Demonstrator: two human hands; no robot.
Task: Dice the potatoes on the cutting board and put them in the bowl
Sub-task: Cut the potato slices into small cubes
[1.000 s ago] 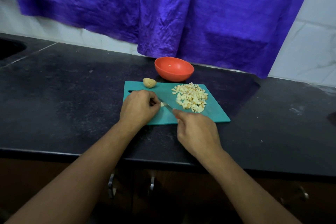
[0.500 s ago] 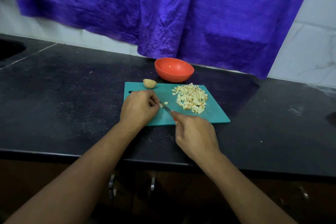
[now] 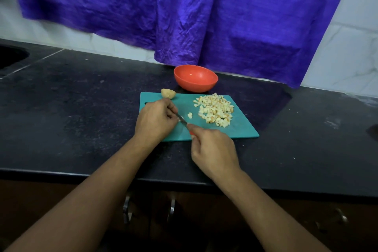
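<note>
A teal cutting board [image 3: 241,129] lies on the black counter. On its right half sits a pile of diced potato [image 3: 214,111], with one loose piece [image 3: 190,115] to its left. A potato piece with skin [image 3: 168,93] rests at the board's far left corner. My left hand [image 3: 156,120] curls over a small potato bit, mostly hidden under the fingers. In my right hand [image 3: 213,152] is a knife [image 3: 182,120] with a red handle, its blade pointing up-left beside my left fingers. An empty orange bowl [image 3: 195,78] stands just behind the board.
A purple cloth [image 3: 184,16] hangs over the white tiled wall down to the counter behind the bowl. A sink opening [image 3: 11,58] shows at the far left. The counter's front edge [image 3: 61,173] runs below my forearms, with cabinet handles [image 3: 126,208] underneath.
A small cut piece now lies apart on the board, left of the pile. The knife and my right hand shifted slightly; my left hand stayed over the potato bit.
</note>
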